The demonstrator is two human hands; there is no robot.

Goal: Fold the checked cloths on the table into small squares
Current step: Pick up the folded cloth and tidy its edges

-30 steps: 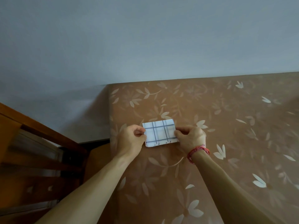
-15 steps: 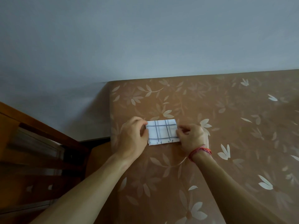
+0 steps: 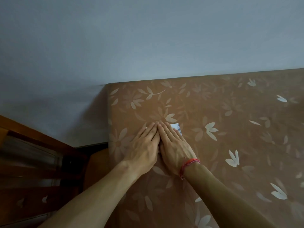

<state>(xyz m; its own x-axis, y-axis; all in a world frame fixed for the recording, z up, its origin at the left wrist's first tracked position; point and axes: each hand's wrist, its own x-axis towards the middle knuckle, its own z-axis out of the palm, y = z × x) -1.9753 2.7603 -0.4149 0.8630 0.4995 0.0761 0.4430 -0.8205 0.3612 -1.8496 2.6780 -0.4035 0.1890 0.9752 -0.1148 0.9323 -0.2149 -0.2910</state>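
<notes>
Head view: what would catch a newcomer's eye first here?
Two flat hands, side by side, the left hand and right hand, press down near the table's left edge, almost hiding the checked cloth, of which only a white corner peeks out past the right fingers. A red bracelet circles the right wrist, and pale flowers pattern the brown tablecloth.

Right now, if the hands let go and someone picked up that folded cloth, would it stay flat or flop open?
Probably it would flop: both hands are pressing the cloth flat, which suggests it springs open. It looks thin and light, judging by the small corner showing. It may slide easily on the smooth-looking table cover.
</notes>
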